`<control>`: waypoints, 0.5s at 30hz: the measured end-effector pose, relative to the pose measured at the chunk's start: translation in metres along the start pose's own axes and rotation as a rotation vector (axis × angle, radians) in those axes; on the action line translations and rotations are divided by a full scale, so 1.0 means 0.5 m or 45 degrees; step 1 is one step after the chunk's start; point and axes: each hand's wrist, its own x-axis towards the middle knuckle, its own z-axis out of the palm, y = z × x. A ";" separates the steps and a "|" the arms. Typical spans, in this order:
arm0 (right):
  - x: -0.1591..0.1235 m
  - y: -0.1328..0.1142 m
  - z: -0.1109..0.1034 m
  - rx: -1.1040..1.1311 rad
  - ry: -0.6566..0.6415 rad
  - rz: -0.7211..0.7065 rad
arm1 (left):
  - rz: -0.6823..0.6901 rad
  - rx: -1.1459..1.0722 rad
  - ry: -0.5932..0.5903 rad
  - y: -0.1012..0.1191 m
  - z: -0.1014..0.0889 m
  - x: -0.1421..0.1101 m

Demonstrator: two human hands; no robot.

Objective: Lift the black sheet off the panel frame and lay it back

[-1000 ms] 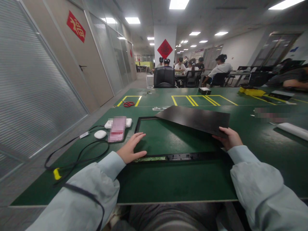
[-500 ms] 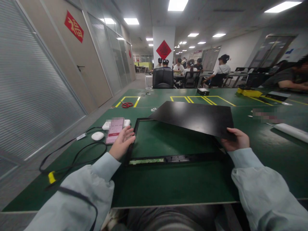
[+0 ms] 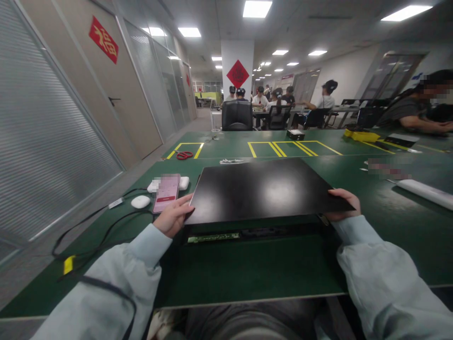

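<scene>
A flat, glossy black panel (image 3: pixel 262 189) hangs level just above a black rectangular frame (image 3: pixel 283 230). My left hand (image 3: pixel 174 215) grips the panel's left edge, thumb on top and fingers at the side. The right edge is pinched in my right hand (image 3: pixel 343 204), with the fingers underneath. Below the panel's near edge, the frame's front bar shows, with a green circuit board strip (image 3: pixel 213 238) in its left part. The panel hides most of the frame.
Left of the panel lie a phone (image 3: pixel 167 192), a white oval case (image 3: pixel 140 202) and a black strap (image 3: pixel 106 231). Red-handled scissors (image 3: pixel 184 155) are farther back on the green table (image 3: pixel 255 274). At right are a white bar (image 3: pixel 430 193) and a yellow object (image 3: pixel 361 136). People sit beyond.
The panel's left end has swung toward me, so it now covers the frame's opening. My left hand, empty before, has taken hold of its left edge. My right hand kept its grip.
</scene>
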 end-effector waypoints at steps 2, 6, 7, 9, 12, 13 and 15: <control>0.002 -0.001 -0.001 -0.098 -0.071 0.082 | 0.059 0.018 0.043 -0.002 0.002 0.000; -0.003 -0.002 0.009 -0.208 -0.156 0.117 | 0.153 0.032 0.074 0.001 0.000 0.001; -0.005 -0.002 0.011 -0.218 -0.160 0.109 | 0.180 0.026 0.072 0.002 -0.001 0.002; -0.009 -0.004 0.014 -0.238 -0.161 0.106 | 0.240 0.001 0.069 0.002 -0.003 0.003; -0.013 -0.011 0.013 -0.267 -0.147 0.090 | 0.356 -0.069 0.098 0.000 -0.005 0.007; -0.014 -0.013 0.013 -0.260 -0.140 0.061 | 0.395 -0.093 0.116 -0.001 -0.006 0.009; -0.015 -0.015 0.014 -0.203 -0.128 -0.024 | 0.445 -0.117 0.151 -0.004 -0.009 0.012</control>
